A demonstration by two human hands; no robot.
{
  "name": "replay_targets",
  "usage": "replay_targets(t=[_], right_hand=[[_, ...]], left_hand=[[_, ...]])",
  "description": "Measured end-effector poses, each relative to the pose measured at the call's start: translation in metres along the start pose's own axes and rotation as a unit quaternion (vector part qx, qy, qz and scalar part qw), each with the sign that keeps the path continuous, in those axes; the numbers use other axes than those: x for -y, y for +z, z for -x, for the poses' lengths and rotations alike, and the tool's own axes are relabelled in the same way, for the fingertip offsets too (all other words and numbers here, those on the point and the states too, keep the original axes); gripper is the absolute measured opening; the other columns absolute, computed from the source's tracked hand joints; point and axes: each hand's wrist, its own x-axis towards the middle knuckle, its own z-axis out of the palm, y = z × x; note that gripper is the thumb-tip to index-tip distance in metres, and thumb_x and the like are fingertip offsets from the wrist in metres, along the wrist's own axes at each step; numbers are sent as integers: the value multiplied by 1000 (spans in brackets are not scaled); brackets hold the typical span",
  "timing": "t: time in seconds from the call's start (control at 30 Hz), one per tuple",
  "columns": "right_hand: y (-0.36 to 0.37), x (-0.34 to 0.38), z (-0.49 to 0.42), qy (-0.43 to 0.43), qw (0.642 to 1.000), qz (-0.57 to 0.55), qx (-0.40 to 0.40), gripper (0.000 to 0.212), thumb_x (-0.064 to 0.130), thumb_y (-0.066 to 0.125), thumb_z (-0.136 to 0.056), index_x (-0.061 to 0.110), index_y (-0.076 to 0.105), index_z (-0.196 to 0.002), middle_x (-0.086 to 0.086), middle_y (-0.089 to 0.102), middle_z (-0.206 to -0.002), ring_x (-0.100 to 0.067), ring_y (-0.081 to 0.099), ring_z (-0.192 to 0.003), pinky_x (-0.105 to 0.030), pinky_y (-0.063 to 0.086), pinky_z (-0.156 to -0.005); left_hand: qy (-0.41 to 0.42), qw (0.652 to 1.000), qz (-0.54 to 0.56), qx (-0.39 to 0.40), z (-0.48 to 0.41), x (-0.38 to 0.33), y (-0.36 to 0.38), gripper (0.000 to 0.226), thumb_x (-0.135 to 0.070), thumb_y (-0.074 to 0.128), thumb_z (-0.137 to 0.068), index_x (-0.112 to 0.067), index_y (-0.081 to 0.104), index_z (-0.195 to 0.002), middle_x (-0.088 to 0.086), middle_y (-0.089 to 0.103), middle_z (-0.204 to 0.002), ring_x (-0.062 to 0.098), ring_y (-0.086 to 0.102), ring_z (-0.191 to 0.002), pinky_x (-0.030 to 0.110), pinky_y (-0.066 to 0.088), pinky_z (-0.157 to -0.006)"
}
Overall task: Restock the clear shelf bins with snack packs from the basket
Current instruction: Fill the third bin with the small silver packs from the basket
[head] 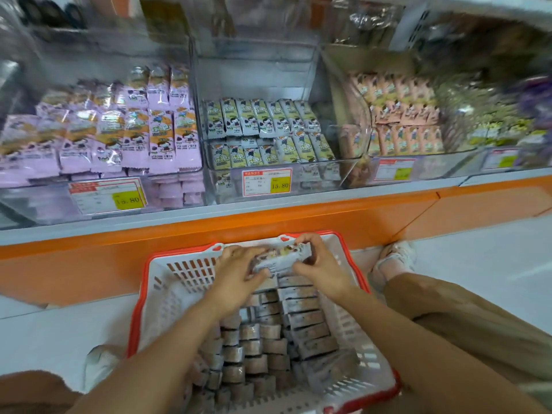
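Observation:
A white basket with a red rim (167, 282) stands on the floor below the shelf, filled with rows of small snack packs (301, 321). Over its far end both hands hold a bunch of snack packs (280, 258). My left hand (239, 270) grips the bunch from the left. My right hand (319, 264) grips it from the right, fingers curled over the top. On the shelf above, the middle clear bin (257, 55) holds two rows of green-and-white packs (263, 118) and is partly filled.
To the left, a clear bin is stacked with purple packs (119, 135); to the right, another has pink packs (403, 115). Price tags (265, 182) hang on the bin fronts. An orange shelf base (268, 219) runs below. My knee (466, 318) and shoe (397, 258) are right of the basket.

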Motion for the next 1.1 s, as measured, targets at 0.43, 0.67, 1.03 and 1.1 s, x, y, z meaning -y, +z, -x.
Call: replay_targets(t=[0.43, 0.67, 1.03, 1.1], right_hand=[[-28, 85, 38, -167, 968, 167, 89, 24, 10, 69, -89, 20, 58, -109, 0, 62, -105, -19, 54, -85, -25, 44, -69], [-38, 144, 32, -247, 962, 92, -72, 22, 20, 69, -90, 24, 63, -110, 8, 59, -92, -12, 54, -83, -24, 48, -73], [-9, 196, -55, -155, 921, 307, -184, 39, 37, 65, -92, 28, 59, -129, 3, 60, -84, -15, 59, -75, -28, 46, -67], [-6, 198, -62, -126, 915, 342, -174, 37, 37, 65, -92, 26, 62, -127, 1, 60, -89, -17, 60, -80, -27, 44, -69]], left_hand=[[175, 973, -83, -127, 14, -46, -64, 51, -54, 45, -84, -28, 59, -126, -12, 54, -114, 13, 32, -118, 34, 25, -99], [172, 908, -227, -308, 15, -66, -97, 67, -30, 46, -87, -8, 34, -149, 10, 32, -155, 29, 22, -146, 46, 11, -120], [132, 884, -368, -259, -3, -46, -92, 107, -24, 75, -67, -5, 19, -156, 11, 17, -164, 30, 11, -152, 54, 11, -121], [131, 881, -375, -256, -4, -43, -92, 108, -21, 75, -65, -5, 19, -156, 11, 17, -164, 30, 10, -152, 54, 11, -121]])
